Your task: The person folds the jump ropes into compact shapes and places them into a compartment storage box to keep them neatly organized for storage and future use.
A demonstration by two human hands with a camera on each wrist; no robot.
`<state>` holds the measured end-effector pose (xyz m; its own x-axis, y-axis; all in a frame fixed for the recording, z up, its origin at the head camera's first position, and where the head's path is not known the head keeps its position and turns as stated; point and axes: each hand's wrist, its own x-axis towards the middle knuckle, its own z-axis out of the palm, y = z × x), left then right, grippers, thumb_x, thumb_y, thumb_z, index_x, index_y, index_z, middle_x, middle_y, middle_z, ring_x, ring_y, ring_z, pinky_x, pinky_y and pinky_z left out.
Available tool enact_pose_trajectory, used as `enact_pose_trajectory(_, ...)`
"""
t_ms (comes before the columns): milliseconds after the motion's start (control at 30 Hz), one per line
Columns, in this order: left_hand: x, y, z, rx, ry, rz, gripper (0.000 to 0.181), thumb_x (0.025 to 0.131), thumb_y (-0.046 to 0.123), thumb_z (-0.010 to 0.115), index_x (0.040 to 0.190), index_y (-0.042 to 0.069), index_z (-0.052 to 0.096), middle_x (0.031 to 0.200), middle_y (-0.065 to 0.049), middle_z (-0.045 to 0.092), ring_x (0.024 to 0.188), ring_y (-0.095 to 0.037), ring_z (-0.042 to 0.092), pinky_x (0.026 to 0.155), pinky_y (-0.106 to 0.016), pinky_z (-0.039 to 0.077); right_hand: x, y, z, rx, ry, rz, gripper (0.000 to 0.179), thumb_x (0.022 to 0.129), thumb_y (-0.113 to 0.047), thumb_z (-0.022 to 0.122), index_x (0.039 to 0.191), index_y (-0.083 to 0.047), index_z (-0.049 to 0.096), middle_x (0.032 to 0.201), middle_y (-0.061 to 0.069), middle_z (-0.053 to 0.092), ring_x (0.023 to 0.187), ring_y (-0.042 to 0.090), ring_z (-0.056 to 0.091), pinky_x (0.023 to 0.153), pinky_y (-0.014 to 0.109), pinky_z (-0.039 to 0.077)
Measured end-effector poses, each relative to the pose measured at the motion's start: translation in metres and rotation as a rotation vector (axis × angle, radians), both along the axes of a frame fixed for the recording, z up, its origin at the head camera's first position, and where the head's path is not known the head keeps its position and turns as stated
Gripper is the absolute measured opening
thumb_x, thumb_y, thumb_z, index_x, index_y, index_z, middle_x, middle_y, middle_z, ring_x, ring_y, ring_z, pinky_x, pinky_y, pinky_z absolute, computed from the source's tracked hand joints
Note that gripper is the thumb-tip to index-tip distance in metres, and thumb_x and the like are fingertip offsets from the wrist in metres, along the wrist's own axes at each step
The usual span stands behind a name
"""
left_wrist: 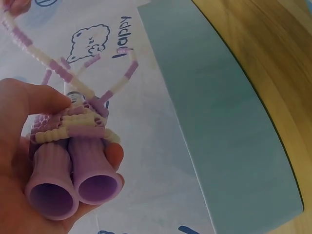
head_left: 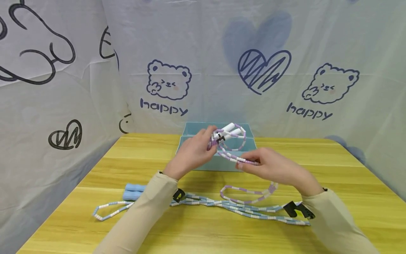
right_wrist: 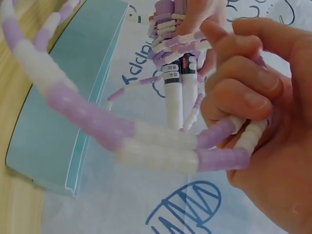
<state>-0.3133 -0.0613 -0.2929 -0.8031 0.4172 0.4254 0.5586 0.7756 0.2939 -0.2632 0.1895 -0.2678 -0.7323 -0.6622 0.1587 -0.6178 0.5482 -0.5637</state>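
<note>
My left hand grips a purple-and-white beaded jump rope by its two handles, with strands wound round them. The flared purple handle ends face the left wrist camera; the white handle ends point away, up and to the right. A loose loop stands out beside them. In my right hand, curled fingers hold strands of the same rope, drawn out to the right of the handles. Below that hand, another loop of it dangles over the table. Both hands are above the table, in front of a teal box.
A blue-and-white beaded jump rope lies stretched across the wooden table, its blue handles at the left, partly behind the left sleeve. The box stands near the back edge, before a printed cloth.
</note>
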Motion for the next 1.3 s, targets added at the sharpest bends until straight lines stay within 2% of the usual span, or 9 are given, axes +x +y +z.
enact_pose_trajectory(133,0.000,0.001,0.000,-0.046,-0.045,-0.013,0.057,0.097,0.025,0.056,0.150,0.018,0.034,0.095,0.000,0.050,0.062,-0.015,0.049,0.050,-0.029,0.043,0.000,-0.002,0.000,-0.107,0.033,-0.027,0.016,0.101,-0.029,0.057,0.098,-0.019,0.069,0.062,-0.001,0.040,0.052,0.011,0.035,0.048,0.026,0.033)
enact_pose_trajectory(267,0.000,0.002,0.000,-0.103,-0.079,-0.036,0.067,0.094,0.027,0.061,0.153,0.022,0.029,0.100,0.000,0.052,0.069,-0.014,0.052,0.054,-0.028,0.045,-0.002,-0.007,-0.002,-0.199,0.047,-0.042,0.017,0.102,-0.025,0.055,0.104,-0.018,0.070,0.064,0.001,0.041,0.052,0.011,0.034,0.047,0.026,0.033)
enact_pose_trajectory(400,0.001,0.002,0.000,-0.143,-0.080,-0.068,0.065,0.090,0.027,0.065,0.149,0.026,0.035,0.105,0.000,0.054,0.075,-0.014,0.054,0.057,-0.027,0.047,-0.004,-0.009,-0.005,-0.278,0.033,-0.054,0.020,0.103,-0.025,0.053,0.109,-0.015,0.070,0.067,0.003,0.043,0.056,0.015,0.037,0.052,0.028,0.037)
enact_pose_trajectory(500,0.001,0.002,-0.001,-0.162,-0.072,-0.095,0.059,0.089,0.026,0.066,0.143,0.028,0.041,0.107,0.002,0.055,0.077,-0.013,0.055,0.059,-0.027,0.047,-0.005,-0.009,-0.005,-0.322,0.018,-0.056,0.023,0.104,-0.025,0.051,0.110,-0.014,0.069,0.066,0.006,0.043,0.054,0.018,0.039,0.051,0.030,0.039)
enact_pose_trajectory(667,0.001,0.003,-0.001,-0.175,-0.068,-0.153,0.048,0.090,0.028,0.068,0.133,0.027,0.048,0.103,0.006,0.057,0.079,-0.010,0.055,0.061,-0.027,0.048,-0.006,-0.009,-0.006,-0.363,-0.019,-0.055,0.026,0.105,-0.024,0.050,0.116,-0.010,0.069,0.060,0.005,0.039,0.048,0.018,0.036,0.045,0.030,0.035)
enact_pose_trajectory(833,0.002,0.005,-0.001,-0.164,-0.096,-0.207,0.043,0.090,0.027,0.069,0.129,0.025,0.050,0.101,0.006,0.059,0.080,-0.011,0.056,0.064,-0.026,0.048,-0.007,-0.009,-0.007,-0.395,-0.041,-0.044,0.025,0.105,-0.023,0.049,0.110,-0.006,0.067,0.059,0.006,0.037,0.047,0.019,0.035,0.043,0.031,0.033)
enact_pose_trajectory(967,0.002,0.004,-0.001,-0.176,-0.108,-0.218,0.046,0.089,0.022,0.070,0.131,0.026,0.050,0.104,0.005,0.059,0.080,-0.013,0.056,0.065,-0.029,0.048,-0.008,-0.009,-0.009,-0.413,-0.055,-0.062,0.027,0.105,-0.025,0.049,0.110,-0.005,0.066,0.058,0.007,0.038,0.047,0.019,0.036,0.044,0.030,0.034)
enact_pose_trajectory(1167,0.002,0.006,-0.002,-0.184,-0.154,-0.232,0.054,0.086,0.019,0.072,0.134,0.025,0.049,0.103,0.005,0.059,0.082,-0.013,0.057,0.066,-0.029,0.049,-0.008,-0.008,-0.010,-0.488,-0.143,-0.089,0.031,0.105,-0.030,0.049,0.118,-0.008,0.067,0.059,0.006,0.036,0.048,0.017,0.030,0.044,0.029,0.031)
enact_pose_trajectory(1300,0.004,0.007,-0.003,-0.168,-0.191,-0.250,0.064,0.085,0.030,0.075,0.142,0.025,0.046,0.106,0.007,0.061,0.085,-0.010,0.057,0.070,-0.028,0.049,-0.007,-0.009,-0.010,-0.491,-0.156,-0.067,0.032,0.105,-0.030,0.048,0.119,-0.006,0.065,0.061,0.008,0.037,0.049,0.017,0.031,0.044,0.029,0.031)
